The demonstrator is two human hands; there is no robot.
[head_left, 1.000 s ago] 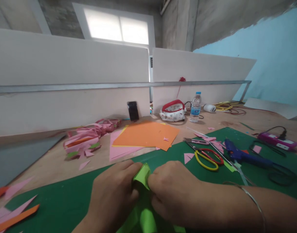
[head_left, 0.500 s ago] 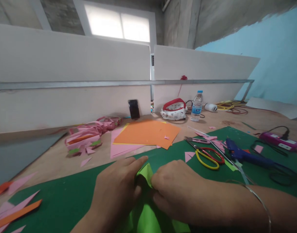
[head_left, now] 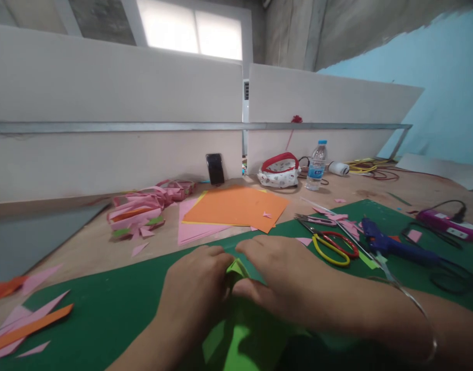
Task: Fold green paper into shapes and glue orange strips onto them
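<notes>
Left hand (head_left: 199, 283) is pinching the green paper (head_left: 251, 330) over the near side of the mat (head_left: 124, 293), while the right hand (head_left: 288, 273) is spreading loosely around its bent top, where firm left-hand pressure and well-matched edges would probably be giving the neatest fold.

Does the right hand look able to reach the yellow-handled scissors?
Probably yes: the scissors lie just beyond the right hand and nothing seems to stand between, though it is at the green paper.
</notes>
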